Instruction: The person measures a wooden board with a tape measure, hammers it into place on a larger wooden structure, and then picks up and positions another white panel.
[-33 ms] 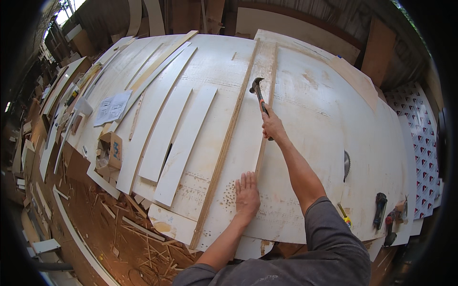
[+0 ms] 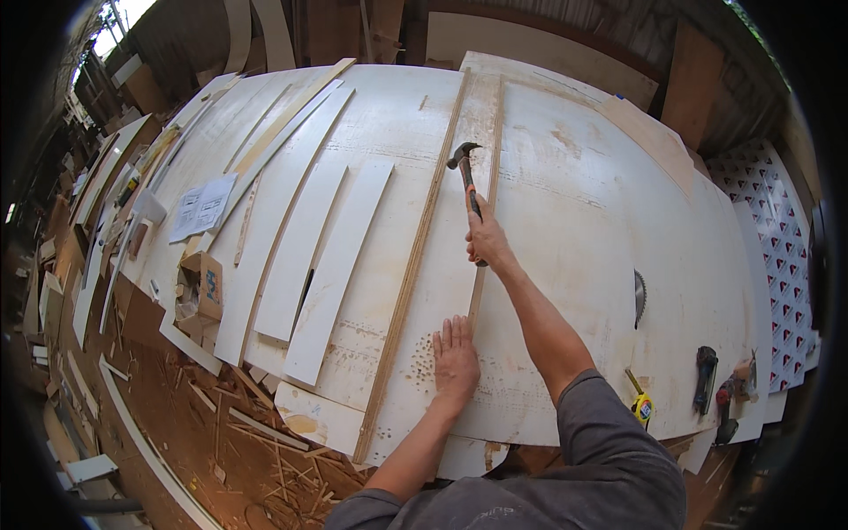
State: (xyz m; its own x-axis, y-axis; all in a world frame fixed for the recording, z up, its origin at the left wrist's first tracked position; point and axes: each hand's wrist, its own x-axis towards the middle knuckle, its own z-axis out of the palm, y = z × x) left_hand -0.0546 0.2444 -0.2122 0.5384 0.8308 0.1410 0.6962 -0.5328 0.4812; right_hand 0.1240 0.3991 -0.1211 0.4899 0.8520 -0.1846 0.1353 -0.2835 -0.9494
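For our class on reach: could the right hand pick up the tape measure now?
Probably not yet: the right hand grips the hammer, which would likely need putting down first, though the tape measure lies in view by the sleeve.

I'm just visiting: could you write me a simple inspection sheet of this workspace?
Surface: large flat white board, stained, with two long brown strips, seemingly wood, along it.
Things in use: claw hammer with an orange-and-black handle, head over the board; contact cannot be told.
Clutter: open brown cardboard box, printed white papers, yellow tape measure, round grey saw blade; thin wood scraps on the brown floor.
Hands: right hand grips the hammer; left hand lies flat, palm down, near small brown dots.
Cables: nothing seen for certain.
Surroundings: white panel and brown panel at the back; patterned sheet at right.
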